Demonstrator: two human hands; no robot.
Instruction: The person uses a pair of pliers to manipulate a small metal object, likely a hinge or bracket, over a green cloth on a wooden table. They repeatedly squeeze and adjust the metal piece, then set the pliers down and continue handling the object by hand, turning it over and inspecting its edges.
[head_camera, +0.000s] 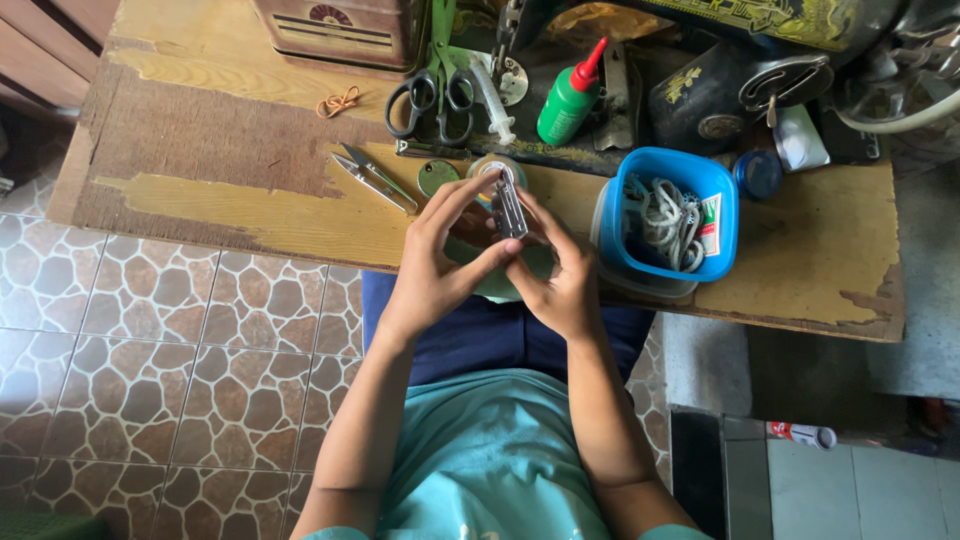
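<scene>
Brown stone-patterned floor tiles (150, 350) spread beneath a worn wooden worktop (250, 215) whose yellow surface has peeled away in broad patches. Both hands meet just above the near edge of that worktop, holding a small metal part (509, 207) between them. The left hand (432, 262) has its fingers curled, with the thumb and forefinger pinching the lower end of the part; the right hand (560, 272) is likewise partly closed, its fingertips pressed against the part's right side, so the piece stands upright between the two grips.

Behind the hands, on the worktop, lie a pair of thread snips (372, 178) to the left, black-handled scissors (433, 98) farther back, a clear syringe (493, 102), and a green squeeze bottle (570, 98) with a red nozzle. A blue plastic tub (668, 215) holding tangled pale cord sits just right of the right hand. A black sewing machine (740, 70) with gold ornament fills the far right of the worktop. The person wears a teal shirt (490, 450) over dark blue trousers.
</scene>
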